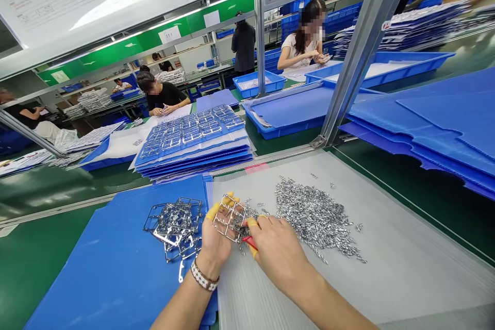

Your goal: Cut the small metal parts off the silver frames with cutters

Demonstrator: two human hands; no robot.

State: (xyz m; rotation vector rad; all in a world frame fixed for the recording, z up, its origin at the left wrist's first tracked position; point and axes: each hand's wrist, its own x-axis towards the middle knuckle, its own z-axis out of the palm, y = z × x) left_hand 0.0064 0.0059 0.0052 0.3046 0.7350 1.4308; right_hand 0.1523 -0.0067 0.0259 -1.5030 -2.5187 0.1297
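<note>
While the left hand (214, 237) pinches a metal wire frame (230, 219), the right hand (280, 252) grips a red-handled tool (249, 242) just beside a heap of small metal parts (315, 219).

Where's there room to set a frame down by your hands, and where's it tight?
Free room: the grey sheet right of and below the parts pile, and the blue sheet left of and below the loose frames. Crowded: between the frames and pile, where the left hand holds a frame beside the right hand.
</note>
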